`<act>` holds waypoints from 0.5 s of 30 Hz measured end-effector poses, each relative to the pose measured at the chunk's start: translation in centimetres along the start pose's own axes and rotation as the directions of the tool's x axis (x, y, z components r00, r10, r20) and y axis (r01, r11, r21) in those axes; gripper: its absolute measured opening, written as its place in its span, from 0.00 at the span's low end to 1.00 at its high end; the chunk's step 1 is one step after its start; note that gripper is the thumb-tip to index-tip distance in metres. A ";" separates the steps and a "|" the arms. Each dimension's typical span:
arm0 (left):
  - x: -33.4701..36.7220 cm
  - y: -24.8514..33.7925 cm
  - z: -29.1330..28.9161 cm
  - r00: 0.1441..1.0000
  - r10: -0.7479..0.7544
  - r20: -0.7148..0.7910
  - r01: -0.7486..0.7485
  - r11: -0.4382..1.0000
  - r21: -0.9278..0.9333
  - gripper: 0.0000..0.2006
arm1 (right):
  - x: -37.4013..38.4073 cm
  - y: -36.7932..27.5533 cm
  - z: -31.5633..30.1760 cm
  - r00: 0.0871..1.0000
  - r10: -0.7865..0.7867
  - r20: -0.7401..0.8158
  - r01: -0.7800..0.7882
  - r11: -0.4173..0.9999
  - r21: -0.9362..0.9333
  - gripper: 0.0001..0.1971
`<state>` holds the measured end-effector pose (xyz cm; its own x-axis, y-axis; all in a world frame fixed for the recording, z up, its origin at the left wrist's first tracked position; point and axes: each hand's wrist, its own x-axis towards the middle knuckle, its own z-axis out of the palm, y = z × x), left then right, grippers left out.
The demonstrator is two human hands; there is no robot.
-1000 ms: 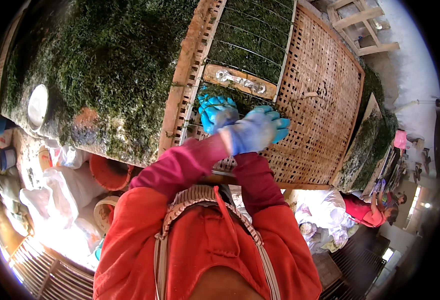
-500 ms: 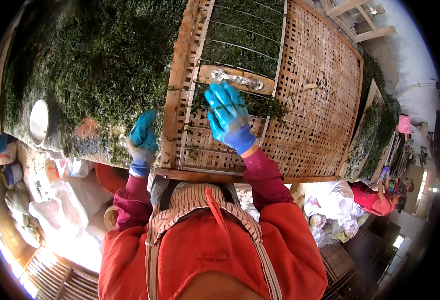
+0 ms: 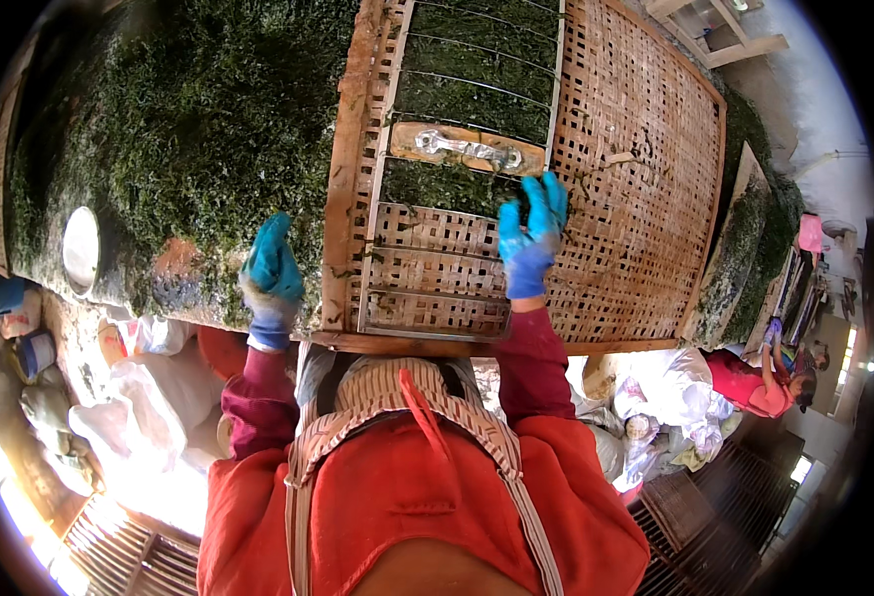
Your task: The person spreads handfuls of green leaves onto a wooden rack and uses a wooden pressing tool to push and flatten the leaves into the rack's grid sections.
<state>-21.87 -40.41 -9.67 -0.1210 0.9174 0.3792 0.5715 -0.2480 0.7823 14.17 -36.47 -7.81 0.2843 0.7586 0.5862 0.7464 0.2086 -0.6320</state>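
Observation:
A woven bamboo screen (image 3: 635,199) with a wooden edge lies before me. On it rests a metal frame (image 3: 432,295) with thin crossbars. Dark green shredded seaweed (image 3: 472,94) fills the frame's far sections; its nearest sections show bare weave. Across the frame, on the seaweed, lies a wooden block (image 3: 412,142) with a metal handle. My right hand (image 3: 532,236), in a blue glove, is open with fingers apart at the frame's right rail, just below the block. My left hand (image 3: 272,273), gloved alike, is open beside the big seaweed pile (image 3: 218,109), its fingers stretched out close together.
A white round bowl (image 3: 80,248) sits at the pile's near left edge. White sacks (image 3: 139,397) stand below left, white bags (image 3: 680,387) below right. Another person (image 3: 755,382) in red is at the far right. Slatted racks (image 3: 124,546) lie at the lower left.
My right hand has moved right, from over the frame below the block to its right rail, and its fingers have spread. Loose seaweed at that rail is gone. My left hand has barely shifted.

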 end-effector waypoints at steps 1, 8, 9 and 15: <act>0.8 0.7 0.8 0.996 0.086 0.008 -0.087 0.996 0.009 0.20 | -0.4 0.4 -0.2 0.995 -0.103 -0.005 0.102 0.993 -0.067 0.20; 4.0 8.4 11.9 0.742 0.417 0.525 -0.597 0.767 0.234 0.28 | -1.6 0.7 -2.3 0.767 -0.292 0.571 0.530 0.791 -0.306 0.22; 3.8 7.5 12.8 0.742 0.395 0.541 -0.592 0.766 0.252 0.27 | -0.7 1.9 -3.5 0.763 -0.310 0.567 0.552 0.769 -0.322 0.21; 4.4 8.1 13.6 0.718 0.384 0.581 -0.585 0.786 0.203 0.27 | -0.7 5.0 -5.5 0.745 -0.254 0.617 0.534 0.781 -0.324 0.22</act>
<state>-6.69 -34.16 -8.37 0.6042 0.7439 0.2855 0.6842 -0.6680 0.2927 20.96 -39.35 -8.59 -0.3485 0.8930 0.2846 0.9297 0.3679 -0.0159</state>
